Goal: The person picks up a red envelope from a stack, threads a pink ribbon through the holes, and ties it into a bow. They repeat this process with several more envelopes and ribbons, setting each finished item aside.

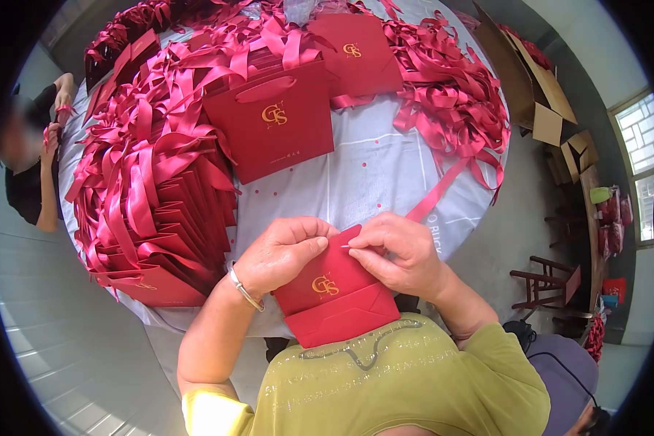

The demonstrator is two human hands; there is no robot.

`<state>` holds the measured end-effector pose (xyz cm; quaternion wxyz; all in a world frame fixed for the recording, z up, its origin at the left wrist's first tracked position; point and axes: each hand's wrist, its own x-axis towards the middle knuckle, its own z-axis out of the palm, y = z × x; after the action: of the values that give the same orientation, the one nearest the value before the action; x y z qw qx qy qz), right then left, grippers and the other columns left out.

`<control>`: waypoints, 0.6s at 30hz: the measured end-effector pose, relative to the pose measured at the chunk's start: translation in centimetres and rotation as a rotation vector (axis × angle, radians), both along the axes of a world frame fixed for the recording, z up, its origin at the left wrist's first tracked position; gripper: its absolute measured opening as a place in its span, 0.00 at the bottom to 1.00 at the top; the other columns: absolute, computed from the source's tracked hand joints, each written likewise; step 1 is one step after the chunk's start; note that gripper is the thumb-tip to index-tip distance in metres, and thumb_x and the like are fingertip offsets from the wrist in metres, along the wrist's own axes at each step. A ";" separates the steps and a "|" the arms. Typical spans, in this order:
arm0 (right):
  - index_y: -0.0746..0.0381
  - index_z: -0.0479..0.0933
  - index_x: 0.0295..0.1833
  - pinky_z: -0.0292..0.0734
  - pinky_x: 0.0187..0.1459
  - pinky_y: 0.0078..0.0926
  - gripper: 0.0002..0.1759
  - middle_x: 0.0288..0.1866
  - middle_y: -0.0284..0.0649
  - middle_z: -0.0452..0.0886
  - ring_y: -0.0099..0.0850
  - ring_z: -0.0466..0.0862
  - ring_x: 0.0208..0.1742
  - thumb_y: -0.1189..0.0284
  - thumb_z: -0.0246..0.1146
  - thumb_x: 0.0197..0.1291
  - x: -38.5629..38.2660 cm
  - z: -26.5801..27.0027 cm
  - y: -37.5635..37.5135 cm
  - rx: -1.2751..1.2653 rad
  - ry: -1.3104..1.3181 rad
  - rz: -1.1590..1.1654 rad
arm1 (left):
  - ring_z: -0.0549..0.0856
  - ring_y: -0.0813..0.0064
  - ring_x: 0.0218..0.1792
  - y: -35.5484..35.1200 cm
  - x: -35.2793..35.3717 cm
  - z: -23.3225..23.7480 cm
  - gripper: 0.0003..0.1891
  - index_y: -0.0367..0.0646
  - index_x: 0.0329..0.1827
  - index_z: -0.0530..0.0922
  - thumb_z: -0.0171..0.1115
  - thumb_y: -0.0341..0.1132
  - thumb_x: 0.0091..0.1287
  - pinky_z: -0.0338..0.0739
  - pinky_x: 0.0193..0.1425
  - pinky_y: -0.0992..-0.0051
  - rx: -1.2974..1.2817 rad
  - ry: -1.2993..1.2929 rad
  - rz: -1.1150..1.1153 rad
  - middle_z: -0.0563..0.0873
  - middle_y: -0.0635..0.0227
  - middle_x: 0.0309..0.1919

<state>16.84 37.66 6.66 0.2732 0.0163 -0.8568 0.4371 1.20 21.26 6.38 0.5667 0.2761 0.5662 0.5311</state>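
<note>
"Yellow-green shirt (407,381), studded with shiny dots. Beyond?"

"Round table (269,211) under pale, creased cloth (356,178); satiny ribbons (450,109) heaped far right."

"And the hands?"

"Smooth red paper bag (323,267), flat, at the near edge: left hand (280,251) grips its upper left, right hand (403,254) pinches a thin white tip (344,246)."

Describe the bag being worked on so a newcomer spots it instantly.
Find the large table draped in pale cloth, then the yellow-green shirt at its near edge. Just above the shirt is a red paper bag with a gold emblem, its folded base toward the shirt. Unlike the bags massed on the table, it sits between the left hand and right hand.
</note>
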 end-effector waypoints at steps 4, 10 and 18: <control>0.63 0.81 0.37 0.81 0.35 0.32 0.10 0.33 0.41 0.82 0.38 0.85 0.34 0.81 0.73 0.49 0.0 0.0 -0.4 0.207 0.026 -0.015 | 0.82 0.85 0.43 0.0 0.0 0.0 0.13 0.33 0.52 0.83 0.53 0.30 0.75 0.79 0.52 0.78 -0.006 0.016 -0.001 0.87 0.73 0.41; 0.64 0.80 0.39 0.81 0.32 0.32 0.12 0.34 0.42 0.82 0.39 0.85 0.33 0.83 0.72 0.47 0.2 0.8 -0.6 0.374 -0.007 -0.009 | 0.85 0.83 0.42 0.1 0.0 0.0 0.12 0.33 0.53 0.82 0.56 0.30 0.75 0.80 0.51 0.79 -0.052 0.037 0.002 0.88 0.71 0.43; 0.65 0.76 0.35 0.79 0.32 0.36 0.07 0.32 0.41 0.77 0.39 0.81 0.29 0.79 0.67 0.52 -0.1 2.4 -3.1 0.694 -0.165 -0.033 | 0.83 0.84 0.39 0.2 0.6 -0.2 0.11 0.33 0.48 0.84 0.56 0.29 0.73 0.80 0.47 0.75 -0.014 0.256 0.034 0.89 0.70 0.35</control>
<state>16.75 34.56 9.05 0.1885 0.0590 -0.9735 0.1154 1.81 21.43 6.15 0.4824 0.3279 0.6424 0.4971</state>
